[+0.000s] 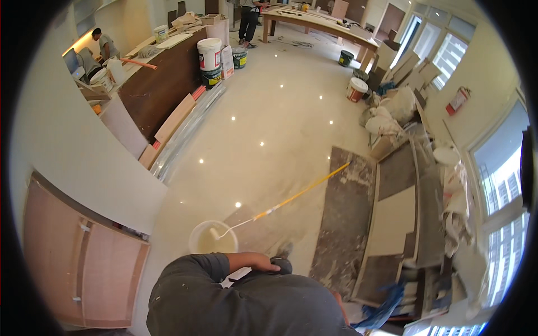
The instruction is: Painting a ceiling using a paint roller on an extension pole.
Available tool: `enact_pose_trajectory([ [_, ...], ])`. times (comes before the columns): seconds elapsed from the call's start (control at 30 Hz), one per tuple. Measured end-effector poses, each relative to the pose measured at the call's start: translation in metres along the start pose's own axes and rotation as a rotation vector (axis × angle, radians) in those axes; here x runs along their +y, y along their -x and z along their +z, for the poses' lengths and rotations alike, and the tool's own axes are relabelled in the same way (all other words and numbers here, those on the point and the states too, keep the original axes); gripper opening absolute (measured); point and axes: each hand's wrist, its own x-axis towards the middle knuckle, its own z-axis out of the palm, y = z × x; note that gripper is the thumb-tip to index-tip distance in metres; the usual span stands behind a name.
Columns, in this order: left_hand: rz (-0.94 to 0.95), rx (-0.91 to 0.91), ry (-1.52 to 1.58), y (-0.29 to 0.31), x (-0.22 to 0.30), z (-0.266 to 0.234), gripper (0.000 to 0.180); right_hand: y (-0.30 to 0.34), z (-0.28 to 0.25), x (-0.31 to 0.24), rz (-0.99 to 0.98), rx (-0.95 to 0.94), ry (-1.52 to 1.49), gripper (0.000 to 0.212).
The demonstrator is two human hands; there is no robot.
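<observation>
My left forearm crosses in front of my dark shirt, and my left hand [262,261] is low at my waist, close to a dark shoe or knee [282,266]. Its fingers are too hidden to read. A small white flat thing [241,274] shows just under the forearm. Only a strip of skin from my right arm appears beside my shirt; the hand is hidden. Ahead of me on the floor stands a round white bucket [194,238] with pale liquid. A paint roller [215,233] dips into it, its long yellow pole [302,190] slanting away to the right onto a stained dark board [336,229].
Along the right wall stand panels [398,173], sacks [400,103] and a lidded bucket [356,89]. Stacked buckets [209,56] and long strips [190,129] line a brown counter [162,78] at left. Two other people work far off, near a wooden table [314,21] and behind the counter.
</observation>
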Motion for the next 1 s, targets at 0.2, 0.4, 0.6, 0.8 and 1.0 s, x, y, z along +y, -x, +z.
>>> enact_pose_trajectory([
  [0.2, 0.242, 0.382, -0.277, -0.122, 0.036, -0.137, 0.053, -0.151, -0.142, 0.046, -0.396, -0.03, 0.485, 0.03],
  [0.4, -0.168, 0.713, -0.204, -0.098, -0.057, -0.125, 0.033, -0.326, -0.243, 0.02, -0.605, -0.389, 0.764, 0.028],
  [0.6, -0.734, 0.888, 0.659, -0.07, 0.026, 0.0, 0.052, -0.439, -0.398, -0.126, -0.576, -0.504, 0.777, 0.022],
  [0.8, -0.673, 0.67, 1.585, -0.15, 0.139, 0.103, 0.027, -0.532, -0.484, -0.275, -0.862, -0.669, 0.89, 0.017],
  [1.0, -0.735, 1.008, 1.529, -0.204, 0.219, 0.038, 0.022, -0.686, -0.407, -0.451, -1.474, -0.23, 1.285, 0.012],
])
